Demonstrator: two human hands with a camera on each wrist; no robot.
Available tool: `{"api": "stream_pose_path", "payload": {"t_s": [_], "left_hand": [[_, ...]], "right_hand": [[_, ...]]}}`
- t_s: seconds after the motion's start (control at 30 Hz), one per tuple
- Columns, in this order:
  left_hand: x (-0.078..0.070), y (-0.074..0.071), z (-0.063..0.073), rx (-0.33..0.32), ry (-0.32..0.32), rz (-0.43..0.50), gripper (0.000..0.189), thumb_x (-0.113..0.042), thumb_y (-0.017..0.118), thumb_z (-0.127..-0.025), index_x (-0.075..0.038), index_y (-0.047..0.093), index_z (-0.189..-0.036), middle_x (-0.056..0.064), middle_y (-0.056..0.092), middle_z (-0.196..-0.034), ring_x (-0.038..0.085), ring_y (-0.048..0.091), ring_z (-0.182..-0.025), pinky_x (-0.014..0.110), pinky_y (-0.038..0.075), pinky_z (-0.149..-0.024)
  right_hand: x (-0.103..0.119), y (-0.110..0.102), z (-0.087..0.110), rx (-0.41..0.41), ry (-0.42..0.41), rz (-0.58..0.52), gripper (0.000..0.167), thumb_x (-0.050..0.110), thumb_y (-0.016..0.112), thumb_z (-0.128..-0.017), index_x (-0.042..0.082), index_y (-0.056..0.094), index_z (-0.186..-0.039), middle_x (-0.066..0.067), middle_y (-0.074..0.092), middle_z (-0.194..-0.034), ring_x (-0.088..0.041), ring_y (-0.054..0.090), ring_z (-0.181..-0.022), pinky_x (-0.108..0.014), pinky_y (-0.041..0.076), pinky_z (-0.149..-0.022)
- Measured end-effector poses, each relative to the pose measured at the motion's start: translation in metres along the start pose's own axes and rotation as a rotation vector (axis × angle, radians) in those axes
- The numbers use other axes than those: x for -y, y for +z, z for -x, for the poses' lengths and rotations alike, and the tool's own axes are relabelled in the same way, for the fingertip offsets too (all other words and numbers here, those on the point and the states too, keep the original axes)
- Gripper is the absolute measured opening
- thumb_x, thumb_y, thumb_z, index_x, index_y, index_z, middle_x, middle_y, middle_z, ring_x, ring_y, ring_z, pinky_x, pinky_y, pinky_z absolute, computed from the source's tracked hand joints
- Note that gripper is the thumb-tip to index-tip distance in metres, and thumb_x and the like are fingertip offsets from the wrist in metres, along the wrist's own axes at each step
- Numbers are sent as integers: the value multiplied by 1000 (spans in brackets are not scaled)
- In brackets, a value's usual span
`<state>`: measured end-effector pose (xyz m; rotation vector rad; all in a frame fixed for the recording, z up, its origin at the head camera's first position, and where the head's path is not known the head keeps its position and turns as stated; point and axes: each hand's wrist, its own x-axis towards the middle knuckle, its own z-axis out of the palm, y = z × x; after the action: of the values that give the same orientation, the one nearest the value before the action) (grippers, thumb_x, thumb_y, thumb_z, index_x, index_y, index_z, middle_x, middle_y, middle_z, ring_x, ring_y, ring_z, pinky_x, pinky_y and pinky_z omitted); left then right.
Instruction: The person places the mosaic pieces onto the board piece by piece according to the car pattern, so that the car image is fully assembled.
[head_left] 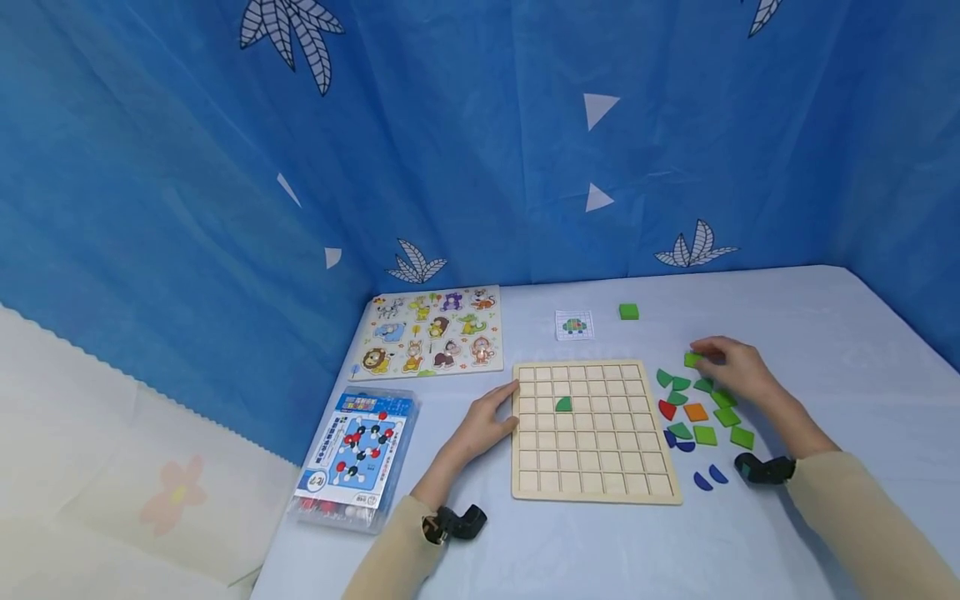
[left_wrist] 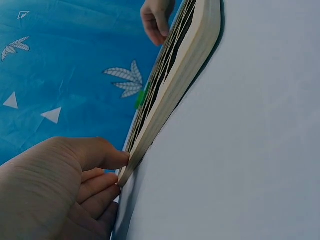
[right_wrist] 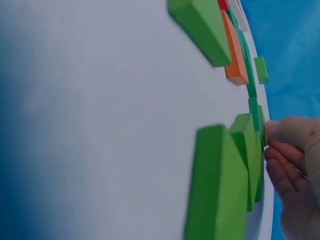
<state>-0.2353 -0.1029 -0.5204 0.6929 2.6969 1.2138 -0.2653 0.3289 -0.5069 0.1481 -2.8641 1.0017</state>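
The left hand [head_left: 483, 421] rests at the left edge of a wooden grid board [head_left: 596, 496], its thumb and fingertips touching the rim at separate spots. One green quarter-circle piece [head_left: 563, 404] lies in a cell of the board. To the right of the board, the right hand [head_left: 731, 368] pinches a bright green square piece [head_left: 692, 359] between thumb and fingers. In the right wrist view the thumb [right_wrist: 287, 131] covers part of that piece. Close by lie several green squares [head_left: 742, 437], green quarter-circles [head_left: 677, 397], a red piece [head_left: 667, 409] and an orange square [head_left: 696, 412].
Blue half-circle pieces [head_left: 702, 481] lie nearer the right sleeve. Behind the board are a small pattern card [head_left: 574, 325] and a green block [head_left: 628, 312]. An animal puzzle board [head_left: 427, 333] and a boxed molecule kit [head_left: 356, 458] occupy the left side. A blue curtain [head_left: 480, 167] hangs behind.
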Motion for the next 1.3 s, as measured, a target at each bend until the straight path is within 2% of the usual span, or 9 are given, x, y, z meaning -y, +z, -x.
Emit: {"api": "stream_pose_path", "payload": {"t_s": [0.27, 0.57, 0.7, 0.83, 0.93, 1.03, 1.1, 1.23, 1.3], "left_hand": [[-1, 0, -1, 2, 0, 1, 62, -8, 64, -86, -4, 39, -143, 12, 41, -144, 26, 36, -133, 38, 30, -110], [-3, -3, -3, 10, -14, -10, 62, -8, 63, -87, -4, 39, -143, 12, 40, -145, 26, 35, -134, 37, 29, -110], [-3, -3, -3, 9, -16, -18, 62, -8, 63, -87, -4, 38, -144, 12, 40, -145, 25, 35, -134, 36, 29, -110], [0, -3, -2, 6, -6, -24, 62, -9, 63, -87, -4, 39, -144, 12, 40, -145, 26, 35, -133, 37, 29, -110], [0, -4, -1, 1, 1, -19, 62, -8, 63, -86, -3, 39, -143, 13, 41, -144, 27, 36, -133, 38, 30, -110], [0, -4, 0, 1, -1, -8, 62, -8, 63, -86, -3, 39, -143, 13, 41, -144, 27, 36, -133, 38, 30, -110], [0, -3, 1, 4, -5, -2, 62, -8, 63, -86, -3, 39, -143, 12, 41, -144, 27, 35, -133, 38, 30, -110], [0, -2, 0, 8, -7, -9, 62, -9, 63, -86, -4, 39, -143, 12, 40, -145, 26, 35, -133, 37, 29, -110], [0, -1, 0, 6, -5, -14, 62, -9, 63, -86, -4, 39, -143, 12, 41, -144, 26, 36, -133, 37, 30, -110]], "right_hand": [[2, -1, 6, -12, 29, -18, 41, 23, 58, -94, -5, 54, -124, -26, 53, -121, -42, 47, -109, -60, 40, -93], [-2, 0, 8, -54, -34, 29, 33, 8, 63, -90, -7, 57, -118, -27, 55, -115, -43, 51, -104, -59, 43, -89], [9, -5, 8, -75, -12, -11, 32, 10, 63, -90, -6, 57, -117, -27, 56, -114, -44, 50, -105, -60, 42, -91], [20, -9, 7, -67, -21, -77, 37, 19, 64, -91, -4, 57, -118, -25, 57, -115, -43, 51, -105, -60, 43, -90], [11, 0, -2, -75, -64, -88, 42, 36, 64, -89, 6, 60, -118, -15, 60, -114, -34, 56, -101, -49, 51, -85], [8, 11, -9, -78, -147, -95, 42, 43, 65, -87, 14, 62, -117, -5, 62, -111, -25, 58, -97, -35, 55, -76], [24, 15, -6, -68, -199, -103, 38, 42, 65, -87, 16, 63, -114, -2, 63, -109, -22, 59, -94, -34, 56, -69], [76, 12, 8, 14, -287, -182, 32, 27, 68, -88, 6, 64, -112, -10, 64, -107, -29, 60, -93, -48, 54, -74], [96, 13, 14, 54, -302, -219, 30, 19, 69, -88, 2, 64, -112, -14, 64, -107, -31, 61, -94, -54, 50, -81]]}}
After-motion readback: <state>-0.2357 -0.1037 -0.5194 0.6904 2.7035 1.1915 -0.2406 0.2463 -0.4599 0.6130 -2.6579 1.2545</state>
